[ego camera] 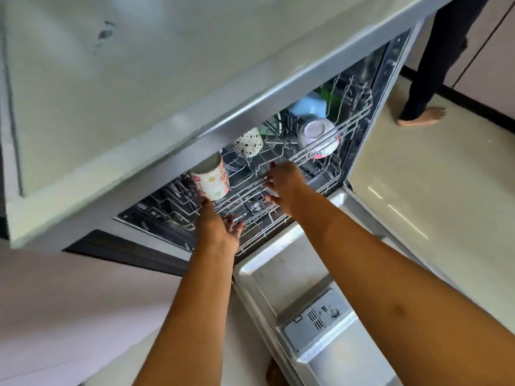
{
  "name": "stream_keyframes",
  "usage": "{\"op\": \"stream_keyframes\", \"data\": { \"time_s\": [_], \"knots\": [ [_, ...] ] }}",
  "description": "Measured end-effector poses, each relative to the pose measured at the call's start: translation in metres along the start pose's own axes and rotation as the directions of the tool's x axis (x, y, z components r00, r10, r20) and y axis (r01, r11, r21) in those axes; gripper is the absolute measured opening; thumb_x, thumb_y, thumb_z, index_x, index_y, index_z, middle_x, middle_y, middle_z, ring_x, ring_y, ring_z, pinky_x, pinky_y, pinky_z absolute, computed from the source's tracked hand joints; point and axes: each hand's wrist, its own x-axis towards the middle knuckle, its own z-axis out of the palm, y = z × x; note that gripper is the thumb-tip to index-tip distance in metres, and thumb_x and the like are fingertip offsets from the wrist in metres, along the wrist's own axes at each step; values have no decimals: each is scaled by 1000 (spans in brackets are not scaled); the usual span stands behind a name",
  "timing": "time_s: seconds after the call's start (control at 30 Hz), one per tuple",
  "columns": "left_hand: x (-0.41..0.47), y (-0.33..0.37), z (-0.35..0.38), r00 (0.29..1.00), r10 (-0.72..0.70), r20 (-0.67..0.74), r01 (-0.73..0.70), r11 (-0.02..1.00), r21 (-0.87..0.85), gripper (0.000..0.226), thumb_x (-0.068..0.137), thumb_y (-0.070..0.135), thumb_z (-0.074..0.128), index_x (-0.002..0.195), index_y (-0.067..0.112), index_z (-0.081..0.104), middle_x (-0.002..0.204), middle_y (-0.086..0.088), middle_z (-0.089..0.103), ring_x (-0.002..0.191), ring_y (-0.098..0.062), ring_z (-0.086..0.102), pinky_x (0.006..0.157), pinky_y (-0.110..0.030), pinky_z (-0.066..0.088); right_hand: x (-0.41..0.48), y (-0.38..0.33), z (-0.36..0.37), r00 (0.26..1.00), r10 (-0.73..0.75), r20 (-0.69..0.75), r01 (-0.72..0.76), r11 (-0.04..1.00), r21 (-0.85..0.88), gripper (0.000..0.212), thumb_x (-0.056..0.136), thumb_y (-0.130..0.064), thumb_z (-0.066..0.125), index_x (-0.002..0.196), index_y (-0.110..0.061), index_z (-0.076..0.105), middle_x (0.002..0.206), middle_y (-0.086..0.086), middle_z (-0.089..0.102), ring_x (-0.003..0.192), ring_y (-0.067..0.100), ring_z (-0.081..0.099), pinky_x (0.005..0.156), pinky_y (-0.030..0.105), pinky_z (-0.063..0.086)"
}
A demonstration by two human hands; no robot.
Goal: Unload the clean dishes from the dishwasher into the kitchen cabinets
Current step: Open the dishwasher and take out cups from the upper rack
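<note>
Dishes sit upside down in the upper rack [295, 158] to drain: floral mug [211, 180] front-left, spotted cup [248, 142] and white bowl [317, 135] further in, all still inside the dishwasher [309, 310], door down. Both arms reach straight in under the counter [111, 79]. Right hand [284, 183] has fingers curled over the rack's front wire, likely to pull it out; left hand [218, 222] is just under the mug, fingers bent, grip unclear.

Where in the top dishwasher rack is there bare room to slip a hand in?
Bare wire lies in the upper rack between the floral mug and the right hand. The back right is crowded: spotted mug, white bowl, blue bowl. The door panel is bare up to the detergent dispenser.
</note>
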Motion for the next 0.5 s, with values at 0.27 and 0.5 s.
{"op": "stream_keyframes", "data": {
  "time_s": [0.27,0.5],
  "knots": [
    [5,-6,3,1000,1,-9,-2,997,-80,40,97,36,45,129,11,46,116,-14,51,96,-22,59,81,-38,54,4,8,-7,997,-75,17,74,995,69,16,100,-18,43,84,-17,44,76,3,58,65,15,58,62,28,51],
    [-11,-22,3,999,-7,-35,3,996,-92,32,98,30,42,119,7,49,108,-14,52,84,-19,59,73,-31,53,-7,21,-21,996,-93,-3,93,992,83,16,100,-20,44,84,-19,44,84,6,59,72,19,60,59,28,51]
  ]
}}
